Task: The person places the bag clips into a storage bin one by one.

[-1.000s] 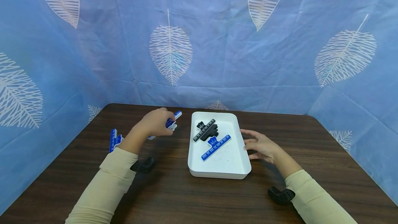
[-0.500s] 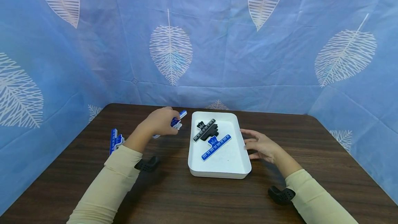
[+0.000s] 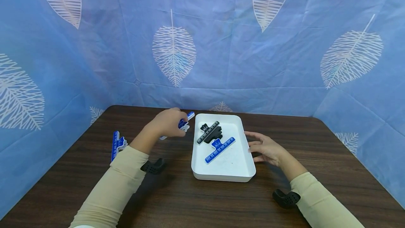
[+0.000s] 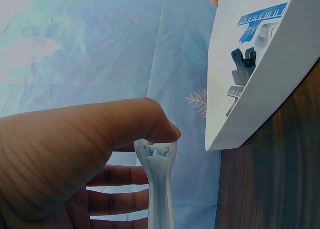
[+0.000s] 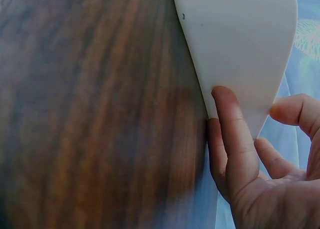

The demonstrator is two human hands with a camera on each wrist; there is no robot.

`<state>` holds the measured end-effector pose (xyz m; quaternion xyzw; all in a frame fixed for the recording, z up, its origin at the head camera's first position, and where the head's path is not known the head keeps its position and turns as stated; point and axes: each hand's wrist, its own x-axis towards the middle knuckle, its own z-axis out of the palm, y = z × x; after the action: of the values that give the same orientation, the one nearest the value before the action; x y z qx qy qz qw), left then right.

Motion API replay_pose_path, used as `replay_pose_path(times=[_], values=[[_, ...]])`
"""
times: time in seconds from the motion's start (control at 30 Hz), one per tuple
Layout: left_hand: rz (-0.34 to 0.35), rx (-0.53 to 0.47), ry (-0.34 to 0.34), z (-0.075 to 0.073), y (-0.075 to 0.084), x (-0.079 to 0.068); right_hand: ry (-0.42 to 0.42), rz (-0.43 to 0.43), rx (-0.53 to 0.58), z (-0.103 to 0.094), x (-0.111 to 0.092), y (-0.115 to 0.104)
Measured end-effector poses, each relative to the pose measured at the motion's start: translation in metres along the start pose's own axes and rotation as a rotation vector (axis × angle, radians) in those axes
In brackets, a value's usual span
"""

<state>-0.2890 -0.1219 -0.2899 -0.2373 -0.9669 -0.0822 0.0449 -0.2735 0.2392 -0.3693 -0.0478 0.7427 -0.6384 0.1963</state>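
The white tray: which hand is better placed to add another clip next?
Likely the left hand: it pinches a blue clip just left of the white tray, while the right hand touches the tray's opposite side, holding no clip.

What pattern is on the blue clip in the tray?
Blue clip: white piano keys, clearest in the head view.

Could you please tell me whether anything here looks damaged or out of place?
The white tray has a small dark mark on its outer side, near the lower edge. It stands out against the white, though I cannot tell whether it is dirt or a chip.
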Motion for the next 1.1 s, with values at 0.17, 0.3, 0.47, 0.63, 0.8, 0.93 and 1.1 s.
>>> replay_pose_path(times=[0.17, 0.3, 0.47, 0.63, 0.8, 0.93, 1.1], values=[[0.006, 0.010, -0.011, 0.000, 0.004, 0.002, 0.003, 0.006, 0.003, 0.000, 0.000, 0.000], [-0.001, 0.019, -0.022, 0.000, 0.008, 0.005, 0.010, 0.005, -0.003, 0.000, 0.000, 0.000], [-0.008, 0.026, -0.037, 0.001, 0.012, 0.011, 0.012, 0.006, 0.003, -0.001, -0.001, 0.001], [0.034, 0.050, -0.039, 0.002, 0.015, 0.017, 0.000, -0.003, 0.010, -0.001, -0.001, 0.000], [0.064, 0.059, -0.040, 0.003, 0.018, 0.024, -0.012, -0.011, 0.014, 0.000, -0.001, -0.001], [0.052, 0.045, -0.047, 0.003, 0.024, 0.029, -0.016, -0.014, 0.015, 0.000, -0.001, -0.001], [0.033, 0.033, -0.065, 0.003, 0.035, 0.034, -0.017, -0.011, 0.008, -0.001, 0.000, 0.001]])
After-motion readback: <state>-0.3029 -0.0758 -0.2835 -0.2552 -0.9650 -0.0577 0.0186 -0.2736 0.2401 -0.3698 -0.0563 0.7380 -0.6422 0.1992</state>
